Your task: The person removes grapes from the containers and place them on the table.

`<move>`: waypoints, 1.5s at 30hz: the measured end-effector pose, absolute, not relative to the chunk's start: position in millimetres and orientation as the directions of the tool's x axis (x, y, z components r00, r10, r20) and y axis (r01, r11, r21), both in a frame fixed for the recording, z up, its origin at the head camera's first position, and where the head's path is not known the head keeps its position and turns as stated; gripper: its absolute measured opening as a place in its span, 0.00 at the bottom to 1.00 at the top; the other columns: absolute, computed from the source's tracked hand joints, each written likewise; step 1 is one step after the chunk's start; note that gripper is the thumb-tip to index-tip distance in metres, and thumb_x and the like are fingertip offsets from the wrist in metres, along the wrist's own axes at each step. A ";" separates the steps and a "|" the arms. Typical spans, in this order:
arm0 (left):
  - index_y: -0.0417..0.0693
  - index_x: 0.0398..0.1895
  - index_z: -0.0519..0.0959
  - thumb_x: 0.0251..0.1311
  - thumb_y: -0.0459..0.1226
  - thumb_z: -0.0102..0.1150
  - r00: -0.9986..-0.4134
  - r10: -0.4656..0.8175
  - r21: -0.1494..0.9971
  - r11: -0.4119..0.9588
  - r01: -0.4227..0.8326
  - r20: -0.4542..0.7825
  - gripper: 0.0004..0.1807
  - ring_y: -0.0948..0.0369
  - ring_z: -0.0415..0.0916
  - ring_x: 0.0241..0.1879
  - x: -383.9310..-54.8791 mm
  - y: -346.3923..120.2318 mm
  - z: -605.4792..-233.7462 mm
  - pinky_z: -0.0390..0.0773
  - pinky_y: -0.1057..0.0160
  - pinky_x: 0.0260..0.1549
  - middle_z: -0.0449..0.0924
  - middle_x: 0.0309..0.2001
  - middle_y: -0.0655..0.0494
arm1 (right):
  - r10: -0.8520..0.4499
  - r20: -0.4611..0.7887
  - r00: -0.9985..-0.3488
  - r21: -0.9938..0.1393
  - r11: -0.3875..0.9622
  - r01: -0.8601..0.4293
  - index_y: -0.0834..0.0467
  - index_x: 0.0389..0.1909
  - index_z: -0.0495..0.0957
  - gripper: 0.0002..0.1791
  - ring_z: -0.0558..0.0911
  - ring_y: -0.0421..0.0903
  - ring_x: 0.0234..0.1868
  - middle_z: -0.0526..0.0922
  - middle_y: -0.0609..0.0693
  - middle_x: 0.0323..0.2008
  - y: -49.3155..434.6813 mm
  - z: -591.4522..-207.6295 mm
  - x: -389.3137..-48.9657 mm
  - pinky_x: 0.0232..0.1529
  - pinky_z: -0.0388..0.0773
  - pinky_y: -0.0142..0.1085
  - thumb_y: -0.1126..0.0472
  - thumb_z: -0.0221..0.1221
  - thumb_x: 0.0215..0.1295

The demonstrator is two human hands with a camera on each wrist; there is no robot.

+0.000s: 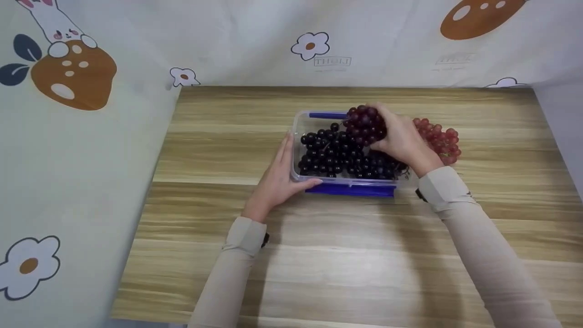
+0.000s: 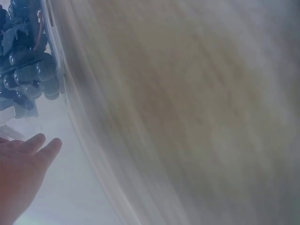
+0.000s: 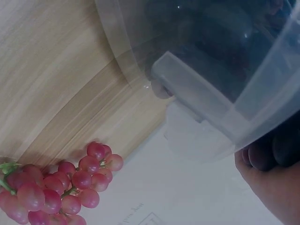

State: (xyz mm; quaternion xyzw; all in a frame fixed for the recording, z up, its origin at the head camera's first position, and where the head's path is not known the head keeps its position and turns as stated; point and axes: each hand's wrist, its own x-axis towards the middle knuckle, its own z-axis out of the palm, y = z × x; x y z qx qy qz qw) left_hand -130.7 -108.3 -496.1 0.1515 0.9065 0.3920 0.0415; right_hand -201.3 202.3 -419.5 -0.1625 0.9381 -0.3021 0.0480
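Note:
A clear plastic container [image 1: 337, 181] with blue latches holds bunches of black grapes [image 1: 328, 152]. Along its left wall lie the straight fingers of my left hand [image 1: 275, 182], with the thumb at the front rim. My right hand [image 1: 403, 139] grips a dark red grape bunch [image 1: 364, 125] over the container's back right part, hiding some of the rim there. In the right wrist view, dark grapes [image 3: 288, 145] show against that hand, beside the see-through container wall. The left wrist view shows my left fingers spread near the container's side.
A lighter red grape bunch [image 1: 444, 141] lies on the wooden table [image 1: 218, 191], just right of the container and partly behind my right hand. A pale patterned sheet [image 1: 255, 41] stands along the table's back and sides.

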 end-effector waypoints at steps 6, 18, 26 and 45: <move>0.55 0.87 0.30 0.53 0.75 0.65 -0.952 0.304 0.721 0.653 0.234 0.033 0.74 0.48 0.40 0.85 -130.1 -109.1 -496.4 0.47 0.47 0.82 0.30 0.88 0.52 | -0.329 0.023 -0.944 -0.565 0.775 -0.284 0.55 0.76 0.67 0.49 0.79 0.76 0.61 0.80 0.75 0.61 201.5 -415.3 -199.3 0.67 0.74 0.69 0.75 0.75 0.53; 0.54 0.88 0.31 0.54 0.74 0.66 -0.951 0.308 0.714 0.657 0.242 0.039 0.74 0.46 0.41 0.85 -129.7 -108.9 -495.7 0.49 0.46 0.82 0.32 0.87 0.46 | -0.312 0.095 -0.945 -0.575 0.758 -0.308 0.53 0.74 0.70 0.45 0.80 0.75 0.60 0.83 0.73 0.58 203.4 -409.0 -191.9 0.67 0.73 0.70 0.73 0.75 0.53; 0.55 0.87 0.30 0.54 0.73 0.67 -0.953 0.303 0.712 0.662 0.233 0.030 0.74 0.45 0.42 0.84 -130.1 -108.1 -495.4 0.51 0.45 0.81 0.34 0.87 0.43 | -0.300 0.099 -0.949 -0.600 0.743 -0.297 0.52 0.74 0.70 0.46 0.78 0.76 0.63 0.81 0.73 0.61 204.7 -403.2 -188.4 0.66 0.73 0.71 0.76 0.73 0.53; 0.53 0.87 0.30 0.54 0.73 0.67 -0.953 0.303 0.704 0.669 0.236 0.032 0.74 0.43 0.43 0.84 -130.6 -108.2 -496.1 0.51 0.44 0.81 0.35 0.87 0.42 | -0.241 0.086 -0.967 -0.665 0.709 -0.236 0.55 0.73 0.68 0.46 0.74 0.75 0.68 0.77 0.74 0.65 209.6 -388.7 -183.3 0.69 0.70 0.72 0.80 0.71 0.53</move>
